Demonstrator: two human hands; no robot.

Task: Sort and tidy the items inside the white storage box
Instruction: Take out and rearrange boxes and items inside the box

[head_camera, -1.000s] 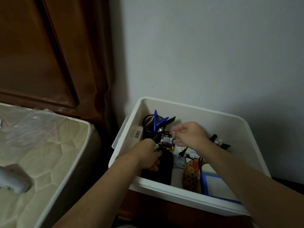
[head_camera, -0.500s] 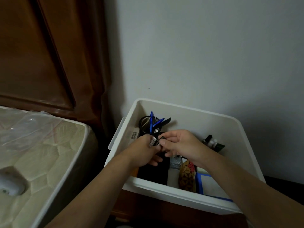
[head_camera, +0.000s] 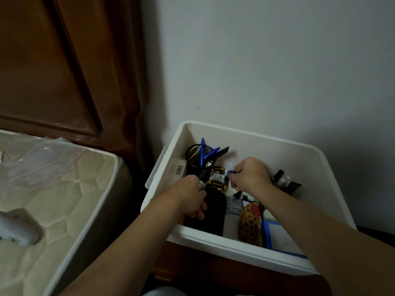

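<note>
Storage box (head_camera: pixel 252 248): placed right of the mattress (head_camera: pixel 53 199), against the wall.
Pen holder (head_camera: pixel 197 159): stood in the box's far-left corner.
Batteries (head_camera: pixel 217 178): laid just before the holder.
Snack bag (head_camera: pixel 249 223): laid near the front wall.

You've got a mattress (head_camera: pixel 64 201) as the landmark at lower left. Clear plastic bag (head_camera: pixel 36 159) lies on its far end, a white object (head_camera: pixel 19 228) on its near left edge. Dark wooden headboard (head_camera: pixel 64 67) stands behind it; plain white wall (head_camera: pixel 277 67) to the right of that.
</note>
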